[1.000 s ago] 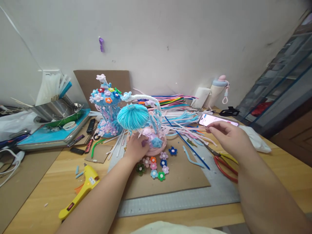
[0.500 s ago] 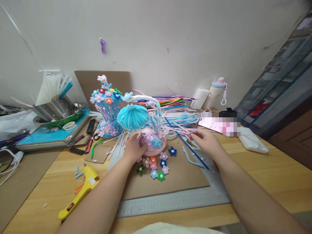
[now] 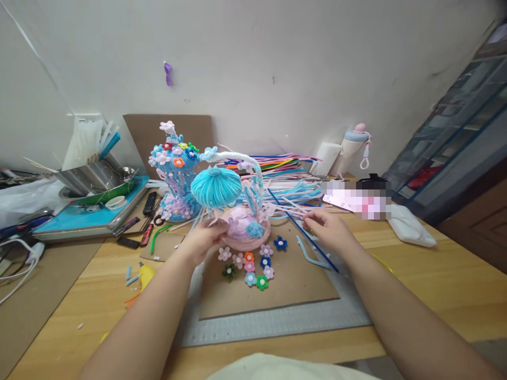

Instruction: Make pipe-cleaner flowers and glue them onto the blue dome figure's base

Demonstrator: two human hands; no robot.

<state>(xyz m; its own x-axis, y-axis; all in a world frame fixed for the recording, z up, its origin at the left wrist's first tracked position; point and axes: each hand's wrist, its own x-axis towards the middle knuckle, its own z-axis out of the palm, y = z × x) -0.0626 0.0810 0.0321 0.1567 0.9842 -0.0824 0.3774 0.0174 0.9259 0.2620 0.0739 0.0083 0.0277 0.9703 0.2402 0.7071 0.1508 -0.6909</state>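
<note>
My left hand (image 3: 203, 238) grips the left side of the pink round base (image 3: 246, 232) of a pipe-cleaner craft. A turquoise fluffy dome (image 3: 216, 187) hangs over that base from a white arch. My right hand (image 3: 328, 229) rests just right of the craft, fingers curled and pinched down among loose pipe cleaners beside a long blue one (image 3: 304, 233). What the fingertips hold is too small to make out. Several small pipe-cleaner flowers (image 3: 247, 264) lie on the brown cardboard sheet (image 3: 293, 290) in front of the base.
A blue flower-covered tower (image 3: 174, 179) stands behind the craft on the left. A heap of coloured pipe cleaners (image 3: 277, 164) lies at the back. A phone (image 3: 352, 203) sits right, a yellow glue gun (image 3: 144, 274) under my left forearm, a metal bowl (image 3: 93, 178) far left.
My right hand came from beside the phone leftward and down to the loose pipe cleaners near the craft. My left hand slid a little to the left along the base.
</note>
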